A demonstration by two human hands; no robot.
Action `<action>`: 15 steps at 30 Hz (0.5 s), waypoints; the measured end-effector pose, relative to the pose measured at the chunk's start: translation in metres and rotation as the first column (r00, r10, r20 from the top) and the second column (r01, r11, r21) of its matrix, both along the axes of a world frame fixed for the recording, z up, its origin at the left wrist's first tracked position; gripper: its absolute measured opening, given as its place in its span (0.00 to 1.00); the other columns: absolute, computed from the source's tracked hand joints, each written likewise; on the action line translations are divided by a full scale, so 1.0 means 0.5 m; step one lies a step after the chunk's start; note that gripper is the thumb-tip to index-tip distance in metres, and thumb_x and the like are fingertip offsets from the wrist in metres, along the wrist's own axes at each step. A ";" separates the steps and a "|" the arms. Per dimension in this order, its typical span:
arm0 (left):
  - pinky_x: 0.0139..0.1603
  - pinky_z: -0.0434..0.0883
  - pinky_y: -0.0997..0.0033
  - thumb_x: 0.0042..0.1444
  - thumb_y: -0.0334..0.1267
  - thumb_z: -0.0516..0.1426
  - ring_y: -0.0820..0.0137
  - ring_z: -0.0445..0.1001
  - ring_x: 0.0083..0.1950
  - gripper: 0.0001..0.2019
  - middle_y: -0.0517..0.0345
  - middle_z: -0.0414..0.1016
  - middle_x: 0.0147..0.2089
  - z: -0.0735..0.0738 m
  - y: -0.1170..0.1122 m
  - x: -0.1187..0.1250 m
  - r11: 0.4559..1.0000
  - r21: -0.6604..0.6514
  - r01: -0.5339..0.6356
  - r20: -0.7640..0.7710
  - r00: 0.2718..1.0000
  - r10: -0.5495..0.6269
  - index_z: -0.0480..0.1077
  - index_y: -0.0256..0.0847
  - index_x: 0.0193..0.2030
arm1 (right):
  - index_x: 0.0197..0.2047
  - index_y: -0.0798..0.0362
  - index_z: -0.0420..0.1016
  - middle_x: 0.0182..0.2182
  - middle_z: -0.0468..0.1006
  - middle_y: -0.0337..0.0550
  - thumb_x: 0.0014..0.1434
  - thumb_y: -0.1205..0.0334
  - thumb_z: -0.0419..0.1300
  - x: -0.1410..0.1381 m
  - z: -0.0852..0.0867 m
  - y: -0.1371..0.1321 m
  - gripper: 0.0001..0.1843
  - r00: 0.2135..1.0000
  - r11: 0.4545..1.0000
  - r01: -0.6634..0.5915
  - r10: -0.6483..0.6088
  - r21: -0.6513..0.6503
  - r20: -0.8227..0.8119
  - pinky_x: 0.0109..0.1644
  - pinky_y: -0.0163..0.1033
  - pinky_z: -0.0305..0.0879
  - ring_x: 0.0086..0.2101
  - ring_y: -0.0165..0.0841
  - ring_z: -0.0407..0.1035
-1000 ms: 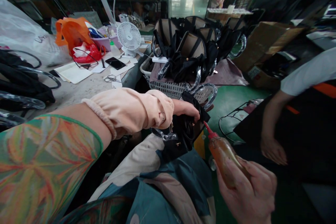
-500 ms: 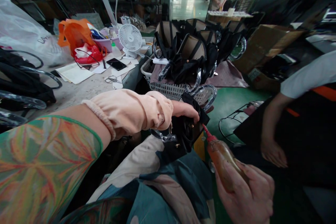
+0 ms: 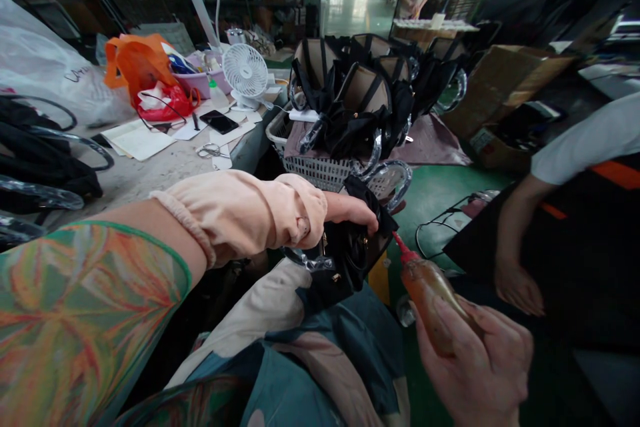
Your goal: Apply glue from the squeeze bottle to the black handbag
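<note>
My right hand (image 3: 475,353) is wrapped round a brownish squeeze bottle (image 3: 433,300) with a red nozzle. The nozzle's tip points up and left, close to the right edge of a black handbag (image 3: 345,260) on my lap; whether they touch I cannot tell. My left hand (image 3: 357,210), below a pale pink sleeve cover, grips the upper part of that handbag, and its fingertips are partly hidden by the black cloth. Gold-coloured fittings show on the bag, and a handle in clear wrap (image 3: 310,260) lies at its left side.
A grey basket (image 3: 315,170) ahead bears several black bags (image 3: 367,100) with wrapped handles. On the left table stand a white fan (image 3: 245,73), a phone (image 3: 219,121), scissors (image 3: 209,151) and plastic bags. Another person's arm (image 3: 520,240) rests at the right, near a cardboard box (image 3: 500,93).
My right hand has moved slightly right and down with the squeeze bottle, drawing its nozzle a little away from the bag. My left hand keeps its hold.
</note>
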State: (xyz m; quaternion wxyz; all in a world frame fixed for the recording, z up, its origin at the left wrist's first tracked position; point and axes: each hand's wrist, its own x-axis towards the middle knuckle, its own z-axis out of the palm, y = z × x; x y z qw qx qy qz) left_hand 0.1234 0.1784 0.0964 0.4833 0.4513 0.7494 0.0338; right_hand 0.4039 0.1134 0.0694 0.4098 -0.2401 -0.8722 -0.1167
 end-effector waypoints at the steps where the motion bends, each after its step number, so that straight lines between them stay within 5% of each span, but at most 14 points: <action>1: 0.32 0.73 0.76 0.41 0.42 0.65 0.66 0.76 0.38 0.16 0.58 0.78 0.39 0.000 -0.001 0.000 1.000 0.011 0.001 -0.001 1.000 -0.001 0.77 0.41 0.38 | 0.48 0.53 0.73 0.41 0.71 0.52 0.47 0.67 0.73 0.000 0.001 0.000 0.25 1.000 1.000 -0.002 0.002 -0.006 0.008 0.45 0.50 0.69 0.41 0.44 0.69; 15: 0.37 0.73 0.76 0.39 0.43 0.66 0.64 0.76 0.44 0.19 0.59 0.78 0.46 0.006 -0.004 0.002 0.999 0.033 0.006 -0.027 1.000 -0.005 0.77 0.43 0.41 | 0.48 0.54 0.72 0.41 0.71 0.52 0.46 0.68 0.73 -0.003 0.010 0.010 0.26 1.000 1.000 -0.005 0.005 0.006 0.027 0.44 0.49 0.69 0.40 0.43 0.69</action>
